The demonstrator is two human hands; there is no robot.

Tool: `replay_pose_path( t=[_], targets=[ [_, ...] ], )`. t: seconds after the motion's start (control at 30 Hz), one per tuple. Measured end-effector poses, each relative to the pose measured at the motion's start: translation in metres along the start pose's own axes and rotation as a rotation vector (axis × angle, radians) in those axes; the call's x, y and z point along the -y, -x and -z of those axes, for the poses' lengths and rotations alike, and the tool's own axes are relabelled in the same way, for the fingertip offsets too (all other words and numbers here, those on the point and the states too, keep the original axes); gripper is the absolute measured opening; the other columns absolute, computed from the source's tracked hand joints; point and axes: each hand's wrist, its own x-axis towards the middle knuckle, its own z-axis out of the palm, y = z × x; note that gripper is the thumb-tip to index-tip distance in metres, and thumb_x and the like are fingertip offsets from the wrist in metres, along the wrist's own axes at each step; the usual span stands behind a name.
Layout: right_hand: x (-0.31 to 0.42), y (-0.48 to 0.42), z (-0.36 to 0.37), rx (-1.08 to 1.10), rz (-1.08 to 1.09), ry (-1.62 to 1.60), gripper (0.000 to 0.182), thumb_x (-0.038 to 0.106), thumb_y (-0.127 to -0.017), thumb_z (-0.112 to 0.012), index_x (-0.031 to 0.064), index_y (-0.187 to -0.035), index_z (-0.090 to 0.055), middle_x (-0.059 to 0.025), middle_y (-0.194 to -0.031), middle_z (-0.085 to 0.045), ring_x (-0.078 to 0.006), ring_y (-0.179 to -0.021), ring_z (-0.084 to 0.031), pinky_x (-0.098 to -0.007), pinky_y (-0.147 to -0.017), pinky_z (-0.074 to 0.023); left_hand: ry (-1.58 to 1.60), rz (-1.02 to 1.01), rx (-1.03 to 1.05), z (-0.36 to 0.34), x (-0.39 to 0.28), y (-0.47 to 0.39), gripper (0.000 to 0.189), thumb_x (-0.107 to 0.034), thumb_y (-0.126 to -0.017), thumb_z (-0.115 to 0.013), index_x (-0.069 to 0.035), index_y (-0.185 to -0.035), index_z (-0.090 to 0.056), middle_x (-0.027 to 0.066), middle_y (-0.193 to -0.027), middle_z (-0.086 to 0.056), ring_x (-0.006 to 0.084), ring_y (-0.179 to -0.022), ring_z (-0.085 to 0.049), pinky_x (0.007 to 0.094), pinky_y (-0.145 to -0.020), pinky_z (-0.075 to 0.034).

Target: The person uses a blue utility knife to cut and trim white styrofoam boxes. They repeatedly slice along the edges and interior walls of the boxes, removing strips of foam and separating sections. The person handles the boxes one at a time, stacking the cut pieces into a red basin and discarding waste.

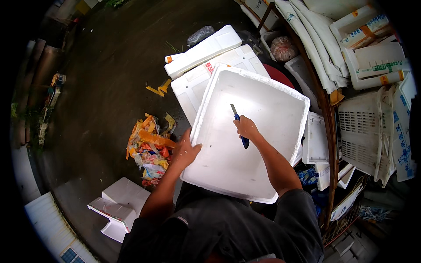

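Note:
A large white polystyrene foam box (260, 164) lies before me with its hollow side facing up. My left hand (186, 151) grips the box's left wall, thumb over the rim and fingers on the outside. In my right hand (247, 127) is a blue-handled utility knife (236, 115), held above the inside of the box. Its blade is out and points away from me, slightly to the left. Beneath the box's far left part sits another white foam piece (192, 90) with red writing, and a long foam piece (204, 49) rests at its far edge.
Left of my left hand is a heap of peeled tape and plastic scraps (153, 148). Tape strips (159, 88) lie farther out on the dark wet ground (108, 65). Broken foam pieces (121, 203) lie near my left elbow. A wooden-edged rack (331, 148) and white plastic baskets (360, 131) stand right.

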Motion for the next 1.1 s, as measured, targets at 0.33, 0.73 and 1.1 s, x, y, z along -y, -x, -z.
replay_pose_path(
  t=[0.33,0.73,1.1],
  targets=[
    [-0.018,-0.115,-0.071,-0.244,-0.178,0.004,0.037,0.032,-0.095,-0.047,-0.0047,-0.093,-0.053,-0.0212,-0.070,-0.065,-0.0330,-0.056,-0.066,-0.0410,-0.058,-0.0544,0.139,0.119,0.023,-0.027,-0.010,-0.003,0.058,-0.015,-0.082,-0.060,-0.003,-0.135,-0.041,0.0258,-0.112,-0.061,0.0432,-0.103,-0.059,0.0464,-0.089,-0.047],
    [-0.025,-0.066,-0.142,-0.149,-0.028,0.149,0.029,0.026,-0.093,-0.048,-0.0025,-0.090,-0.055,-0.0262,-0.082,-0.062,-0.0407,-0.073,-0.065,-0.0470,-0.066,-0.0538,0.111,0.064,0.003,-0.034,-0.007,-0.003,0.055,-0.013,-0.080,-0.060,-0.005,-0.132,-0.045,0.0241,-0.106,-0.064,0.0424,-0.098,-0.061,0.0471,-0.085,-0.049],
    [0.018,-0.011,-0.037,0.007,-0.099,0.434,0.022,0.025,-0.092,-0.053,0.0028,-0.096,-0.054,-0.0208,-0.087,-0.067,-0.0344,-0.075,-0.068,-0.0441,-0.066,-0.0541,0.089,0.102,0.004,-0.032,-0.004,-0.006,0.056,-0.012,-0.080,-0.060,-0.006,-0.133,-0.044,0.0249,-0.107,-0.064,0.0430,-0.096,-0.062,0.0473,-0.083,-0.049]
  ],
)
